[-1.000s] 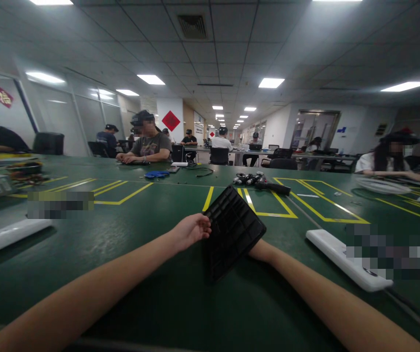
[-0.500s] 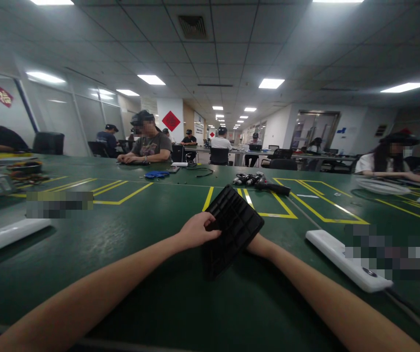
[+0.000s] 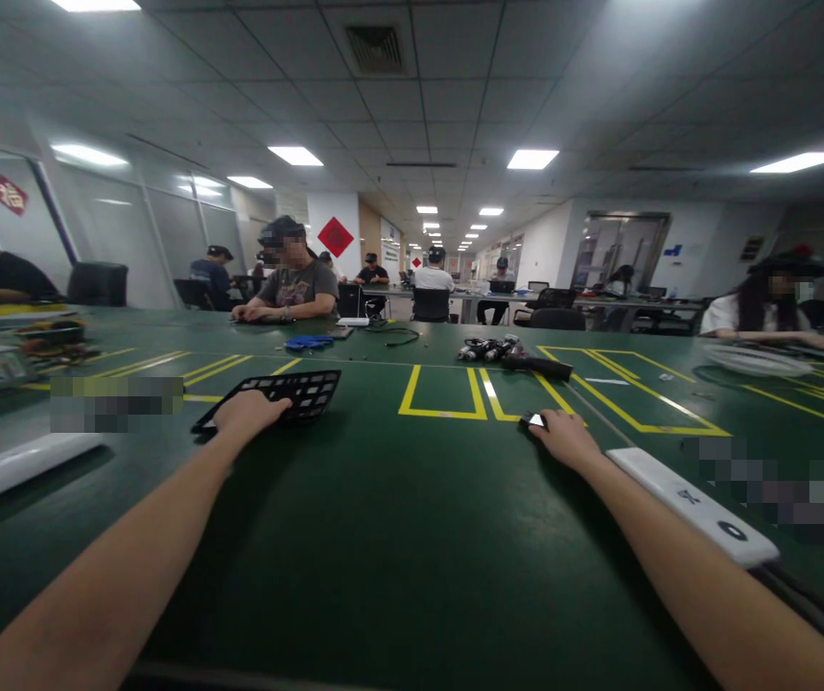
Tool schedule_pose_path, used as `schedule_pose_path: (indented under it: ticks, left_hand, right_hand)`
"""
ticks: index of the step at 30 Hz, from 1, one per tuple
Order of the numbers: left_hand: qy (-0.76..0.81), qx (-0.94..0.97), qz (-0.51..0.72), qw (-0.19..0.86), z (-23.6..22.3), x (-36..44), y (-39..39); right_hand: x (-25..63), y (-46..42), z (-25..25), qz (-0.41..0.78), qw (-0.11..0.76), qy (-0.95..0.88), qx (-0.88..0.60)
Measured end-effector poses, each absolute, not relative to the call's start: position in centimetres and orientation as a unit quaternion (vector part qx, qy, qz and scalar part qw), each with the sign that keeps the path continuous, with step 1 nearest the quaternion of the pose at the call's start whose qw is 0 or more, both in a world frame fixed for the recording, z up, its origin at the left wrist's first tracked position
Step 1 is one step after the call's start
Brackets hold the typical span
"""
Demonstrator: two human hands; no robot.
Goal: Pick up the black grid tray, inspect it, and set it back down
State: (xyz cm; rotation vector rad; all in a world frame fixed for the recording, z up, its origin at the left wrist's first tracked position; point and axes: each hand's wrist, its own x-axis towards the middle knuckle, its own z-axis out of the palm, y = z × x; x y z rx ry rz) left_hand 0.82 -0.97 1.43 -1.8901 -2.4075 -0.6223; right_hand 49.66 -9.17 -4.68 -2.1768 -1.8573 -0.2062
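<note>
My left hand [image 3: 249, 413] grips the near edge of a black gridded plastic frame [image 3: 289, 392], which lies nearly flat just above the green table at left of centre. My right hand [image 3: 562, 437] rests on the table at right of centre, fingers curled over a small black and white object [image 3: 535, 419] that I cannot make out. A long white bar [image 3: 692, 504] lies beside my right forearm.
Yellow tape boxes [image 3: 444, 393] mark the green table [image 3: 412, 537]. Black tools and connectors [image 3: 505, 353] lie further back, with blue items [image 3: 307, 342] near a seated person [image 3: 289, 283]. Another white bar [image 3: 15, 465] lies at left. People sit at the far and side edges.
The black frame, held upright at centre by both hands, went left and down flat in my left hand. My right hand let go and moved right onto a small object.
</note>
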Motion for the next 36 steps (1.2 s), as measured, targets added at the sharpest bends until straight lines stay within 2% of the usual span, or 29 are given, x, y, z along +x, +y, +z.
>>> schedule_pose_path:
  ticks: [5, 11, 15, 19, 24, 27, 31, 34, 36]
  left_hand:
    - [-0.81, -0.567, -0.15, 0.02, 1.6, 0.8, -1.3]
    - [-0.693, -0.689, -0.206, 0.052, 1.4, 6.2, -1.2]
    - [-0.604, -0.773, -0.192, 0.03, -1.4, 10.2, -1.7]
    - [-0.557, -0.814, -0.164, 0.012, -3.3, 11.4, -1.8]
    - [-0.523, -0.833, -0.178, 0.038, -2.9, 11.7, -2.9]
    - [-0.442, -0.874, -0.197, 0.037, -2.8, 13.4, -5.4]
    - [-0.311, -0.937, -0.14, -0.079, -3.1, 15.9, -8.9]
    - [-0.315, -0.932, -0.121, -0.129, -3.1, 16.6, -10.2]
    - [-0.316, -0.931, -0.125, -0.136, -3.0, 16.7, -10.3]
  right_hand:
    - [49.2, -9.3, -4.8, -0.102, 0.115, -0.63, -0.761]
    - [45.9, -10.1, -3.7, -0.155, 0.158, -0.655, -0.723]
    - [41.9, -11.0, -3.9, -0.069, 0.177, -0.757, -0.626]
    - [39.9, -11.8, -4.4, 0.031, 0.147, -0.816, -0.558]
    - [39.9, -11.9, -4.3, 0.054, 0.152, -0.826, -0.541]
    - [40.4, -11.4, -3.7, 0.02, 0.172, -0.827, -0.535]
    - [43.1, -10.3, -3.3, -0.11, 0.196, -0.758, -0.613]
    - [46.2, -9.8, -3.9, -0.168, 0.167, -0.687, -0.687]
    - [47.9, -9.6, -4.4, -0.15, 0.129, -0.66, -0.725]
